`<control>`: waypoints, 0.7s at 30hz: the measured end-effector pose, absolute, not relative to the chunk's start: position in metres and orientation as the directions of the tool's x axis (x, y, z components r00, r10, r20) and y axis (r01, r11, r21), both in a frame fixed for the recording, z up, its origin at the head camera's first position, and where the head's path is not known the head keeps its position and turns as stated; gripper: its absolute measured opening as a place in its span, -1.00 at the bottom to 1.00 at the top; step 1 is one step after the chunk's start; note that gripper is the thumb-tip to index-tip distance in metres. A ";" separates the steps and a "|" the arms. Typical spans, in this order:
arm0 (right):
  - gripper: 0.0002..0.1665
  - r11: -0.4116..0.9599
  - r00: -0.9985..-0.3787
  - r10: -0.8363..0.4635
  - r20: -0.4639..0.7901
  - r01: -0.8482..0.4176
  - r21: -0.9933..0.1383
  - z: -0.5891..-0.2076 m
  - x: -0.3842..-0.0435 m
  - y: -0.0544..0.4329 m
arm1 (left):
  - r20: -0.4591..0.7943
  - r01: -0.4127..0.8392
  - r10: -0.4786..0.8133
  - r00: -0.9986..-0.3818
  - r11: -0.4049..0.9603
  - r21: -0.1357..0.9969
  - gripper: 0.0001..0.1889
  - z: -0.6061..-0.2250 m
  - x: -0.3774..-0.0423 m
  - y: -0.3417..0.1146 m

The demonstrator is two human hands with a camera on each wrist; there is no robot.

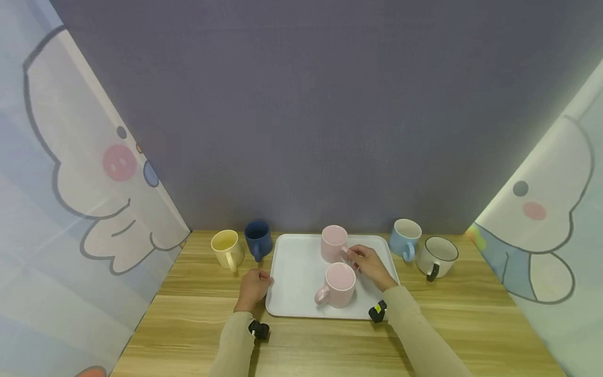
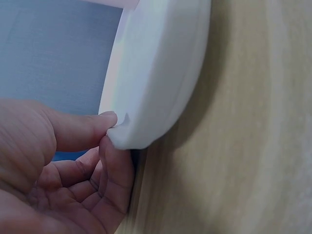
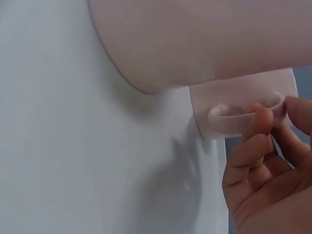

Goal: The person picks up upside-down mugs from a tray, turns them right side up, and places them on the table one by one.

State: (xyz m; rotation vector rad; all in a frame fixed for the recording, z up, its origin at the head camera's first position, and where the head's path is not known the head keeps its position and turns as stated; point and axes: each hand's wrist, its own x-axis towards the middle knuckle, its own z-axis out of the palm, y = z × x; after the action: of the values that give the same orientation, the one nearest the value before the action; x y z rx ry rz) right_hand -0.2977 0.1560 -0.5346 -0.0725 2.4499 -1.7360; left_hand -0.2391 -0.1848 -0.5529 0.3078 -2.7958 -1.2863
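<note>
A white tray lies on the wooden table with two pink mugs on it. My left hand pinches the tray's left rim between thumb and curled forefinger, plain in the left wrist view at the rim. At the back of the tray stands the far pink mug, upright, its handle pointing right. My right hand pinches that handle with thumb and fingers. Nearer to me is the other pink mug, handle toward the left; in the right wrist view its side fills the top.
Left of the tray stand a yellow mug and a dark blue mug. On the right are a light blue mug and a white mug with a dark rim and black handle. A grey wall rises behind the table.
</note>
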 end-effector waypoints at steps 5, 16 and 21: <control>-0.65 0.347 -0.984 -0.147 -0.100 0.043 -0.937 -0.535 -0.297 0.156 | -0.042 -0.158 -0.194 -0.980 0.631 0.760 -0.86 -0.552 -0.239 -0.185; -0.58 0.358 -0.975 -0.144 -0.168 0.107 -0.927 -0.538 -0.297 0.160 | -0.036 -0.157 -0.200 -0.979 0.638 0.754 -0.87 -0.553 -0.240 -0.185; -0.57 0.374 -0.977 -0.138 -0.163 0.101 -0.922 -0.540 -0.296 0.161 | -0.041 -0.159 -0.198 -0.979 0.631 0.759 -0.86 -0.553 -0.240 -0.184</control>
State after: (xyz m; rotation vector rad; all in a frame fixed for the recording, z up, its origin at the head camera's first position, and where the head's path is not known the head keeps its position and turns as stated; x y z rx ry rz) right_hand -0.2965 0.1606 -0.5401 -0.0332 2.4202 -1.6464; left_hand -0.2398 -0.1843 -0.5532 0.3068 -2.7944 -1.2943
